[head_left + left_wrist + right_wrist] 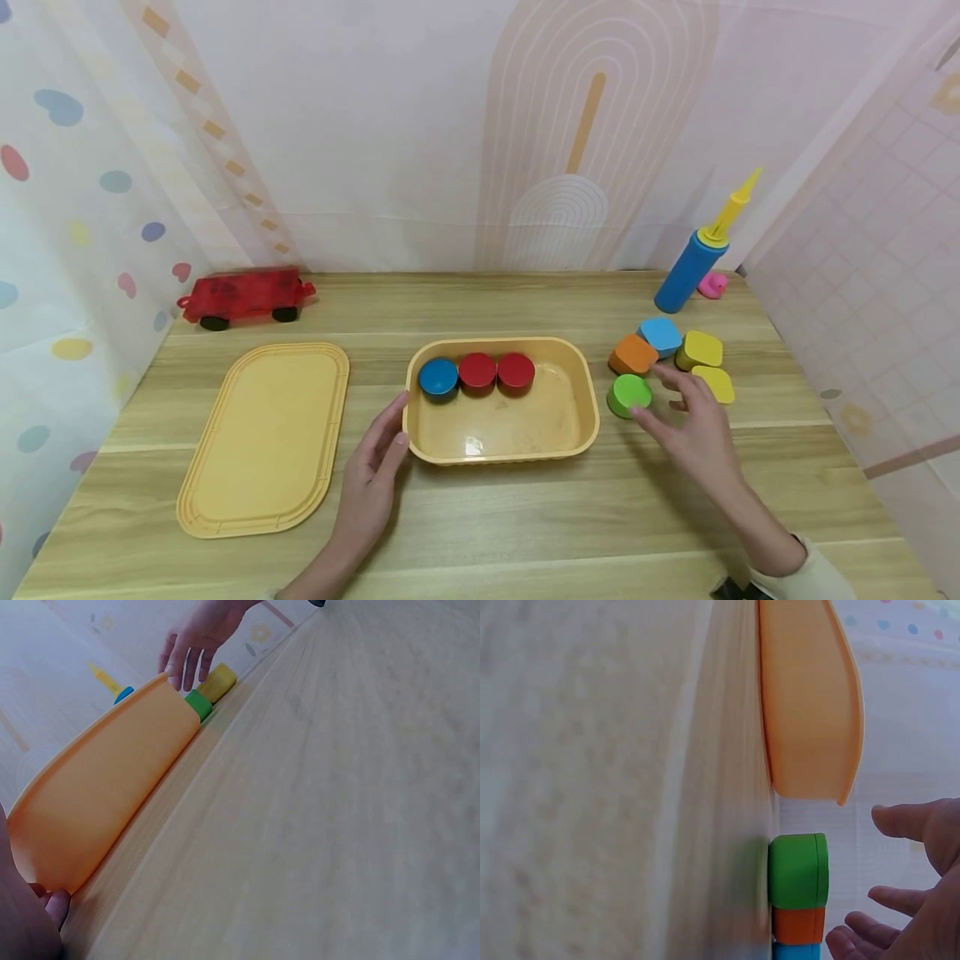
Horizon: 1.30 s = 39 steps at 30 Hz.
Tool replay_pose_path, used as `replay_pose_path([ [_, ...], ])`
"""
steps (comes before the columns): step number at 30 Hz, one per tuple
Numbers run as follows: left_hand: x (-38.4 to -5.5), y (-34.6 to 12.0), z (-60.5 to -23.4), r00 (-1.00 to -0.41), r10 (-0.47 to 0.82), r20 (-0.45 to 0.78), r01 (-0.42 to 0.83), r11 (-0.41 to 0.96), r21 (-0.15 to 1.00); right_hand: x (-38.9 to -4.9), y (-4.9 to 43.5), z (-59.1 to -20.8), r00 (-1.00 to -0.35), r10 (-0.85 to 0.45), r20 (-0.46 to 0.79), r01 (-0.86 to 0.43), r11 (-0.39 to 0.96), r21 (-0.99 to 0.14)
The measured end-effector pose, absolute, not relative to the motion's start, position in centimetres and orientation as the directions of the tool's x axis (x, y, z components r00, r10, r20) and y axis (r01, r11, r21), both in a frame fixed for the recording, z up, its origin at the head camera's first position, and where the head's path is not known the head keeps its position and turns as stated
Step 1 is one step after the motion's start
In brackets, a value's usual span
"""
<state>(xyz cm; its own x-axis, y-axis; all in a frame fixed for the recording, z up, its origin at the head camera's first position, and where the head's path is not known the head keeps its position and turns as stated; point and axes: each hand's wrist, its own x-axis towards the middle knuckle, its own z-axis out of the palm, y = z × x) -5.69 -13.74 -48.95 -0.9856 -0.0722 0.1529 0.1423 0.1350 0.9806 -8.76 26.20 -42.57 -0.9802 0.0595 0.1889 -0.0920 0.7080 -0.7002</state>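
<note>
The wooden table (pixel 480 533) spreads in front of me. On its middle stands the yellow box (pixel 562 408), and on the left, apart from it, lies a flat yellow tray (pixel 266 433). At the far left there is a red toy wagon (pixel 247 296); at the far right stands a blue pump (pixel 688 265). My left hand (pixel 372 471) touches the left end of the box, its fingers nearly straight and the thumb apart from them. My right hand (pixel 697 425) is above the green block (pixel 628 395), which rests on the table to the right of the box; the thumb and fingers are spread, and the right wrist view shows a gap between them and the block. On its far side is an orange block (pixel 633 354), then a light blue block (pixel 660 337), and to the right are two yellow blocks (pixel 701 348). Inside the box, one blue round piece (pixel 438 378) and two red round pieces (pixel 516 372) make a row from left to middle. A small pink duck (pixel 713 286) sits beside the pump.
</note>
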Motion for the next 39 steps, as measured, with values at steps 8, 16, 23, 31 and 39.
replay_pose_path([
  [8, -5.7, -13.7, -48.9, -0.984, -0.071, 0.163, 0.152, 0.136, 0.979, -9.1, 26.5, -43.2, -0.985, 0.030, 0.167, -0.100, 0.693, -0.714],
  [16, -5.7, -13.8, -48.9, -0.983, -0.070, 0.168, 0.157, 0.147, 0.977, -9.4, 26.6, -43.7, -0.997, 0.021, 0.079, -0.041, 0.712, -0.701],
  [23, -5.7, -13.7, -49.0, -0.982, -0.077, 0.170, 0.157, 0.150, 0.976, -9.9, 26.8, -44.1, -0.998, 0.020, 0.057, -0.024, 0.736, -0.677],
  [31, -5.8, -13.8, -49.1, -0.981, -0.071, 0.183, 0.171, 0.146, 0.974, -10.3, 26.6, -44.3, -0.999, 0.047, 0.027, 0.017, 0.749, -0.662],
  [39, -5.8, -13.8, -49.1, -0.981, -0.068, 0.181, 0.169, 0.145, 0.975, -10.2, 26.6, -44.3, -0.997, 0.055, 0.045, 0.010, 0.741, -0.672],
])
